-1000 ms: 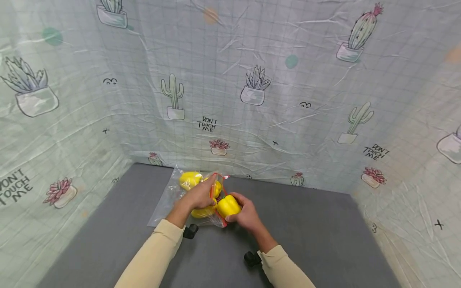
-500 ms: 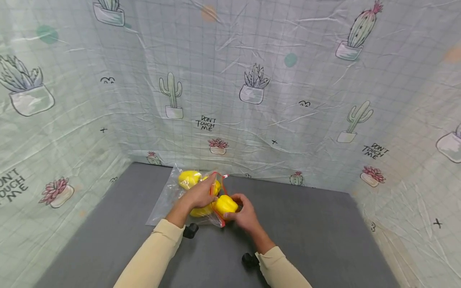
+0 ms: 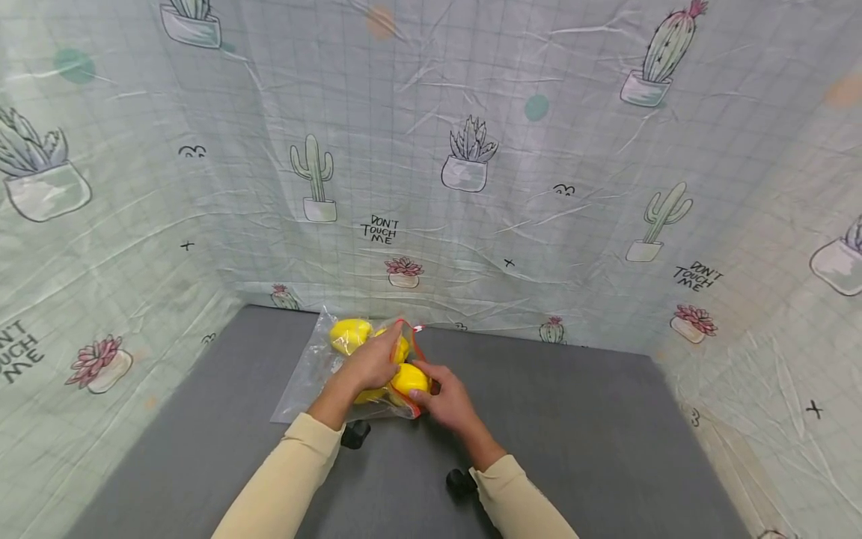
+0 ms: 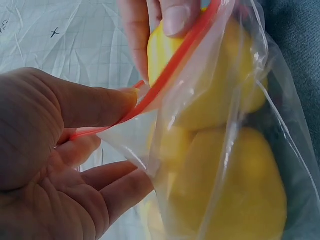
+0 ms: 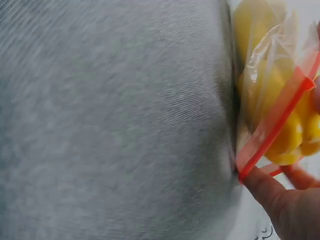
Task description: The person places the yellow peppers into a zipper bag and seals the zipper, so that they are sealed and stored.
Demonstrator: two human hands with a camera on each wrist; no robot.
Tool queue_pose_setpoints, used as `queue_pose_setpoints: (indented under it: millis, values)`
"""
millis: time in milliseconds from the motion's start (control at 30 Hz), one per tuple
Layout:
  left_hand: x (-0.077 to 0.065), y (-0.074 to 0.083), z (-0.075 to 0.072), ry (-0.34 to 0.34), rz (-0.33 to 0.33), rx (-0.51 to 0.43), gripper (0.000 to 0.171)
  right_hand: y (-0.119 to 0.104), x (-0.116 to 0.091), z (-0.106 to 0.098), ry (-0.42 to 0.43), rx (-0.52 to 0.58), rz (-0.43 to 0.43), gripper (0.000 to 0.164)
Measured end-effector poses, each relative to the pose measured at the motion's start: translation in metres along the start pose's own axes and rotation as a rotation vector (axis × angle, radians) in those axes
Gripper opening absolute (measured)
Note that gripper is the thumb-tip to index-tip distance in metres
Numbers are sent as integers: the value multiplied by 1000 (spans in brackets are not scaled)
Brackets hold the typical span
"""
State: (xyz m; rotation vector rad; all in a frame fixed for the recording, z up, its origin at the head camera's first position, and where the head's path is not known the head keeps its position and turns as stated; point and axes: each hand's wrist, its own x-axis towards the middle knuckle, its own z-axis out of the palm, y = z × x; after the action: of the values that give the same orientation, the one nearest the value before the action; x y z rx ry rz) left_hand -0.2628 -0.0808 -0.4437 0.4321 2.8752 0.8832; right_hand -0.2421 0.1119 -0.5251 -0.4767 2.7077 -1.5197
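A clear zip bag [image 3: 292, 400] with a red zip edge [image 4: 172, 70] lies on its side on the table, with several yellow bell peppers [image 4: 230, 180] inside. My left hand [image 3: 367, 368] pinches the red edge between thumb and fingers, keeping the mouth apart. At that mouth, my right hand [image 3: 450, 398] holds another yellow bell pepper [image 3: 408, 379], which is partly inside the bag. In the left wrist view its fingers lie along this pepper, beside the red edge. The right thumb reaches the lower red edge in the right wrist view.
The dark grey table [image 3: 552, 427] extends to the right of the bag. Behind and at both sides hangs a pale cactus-print sheet [image 3: 471, 247]. Each wrist carries a small black camera, such as the right wrist camera [image 3: 461, 485].
My right hand has moved left with the pepper, which has gone from outside the bag's mouth to partly within it. The left hand keeps its grip on the edge.
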Motion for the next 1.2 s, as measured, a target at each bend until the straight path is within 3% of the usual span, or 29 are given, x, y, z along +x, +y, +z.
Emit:
queue_pose_setpoints:
  millis: [267,500,733,933,1033,1133,1200]
  values:
    - [-1,-9,-1,-3,2,-38,90,0,-1,1,109,126,172,48]
    - [-2,-9,-4,-15,34,-24,87,5,-3,0,123,148,102,44]
    - [-2,-12,-10,-44,8,-89,86,1,1,1,104,185,137,28]
    - [-2,-11,-12,-58,-19,-122,89,-1,2,2,43,173,105,25]
    - [-3,-14,-12,-58,-25,-126,89,0,3,1,15,194,134,27]
    - [-4,-17,-12,-55,-22,-124,88,-3,3,0,45,152,154,28]
    - [-4,-18,-12,-59,-28,-142,89,-8,3,2,106,65,162,24]
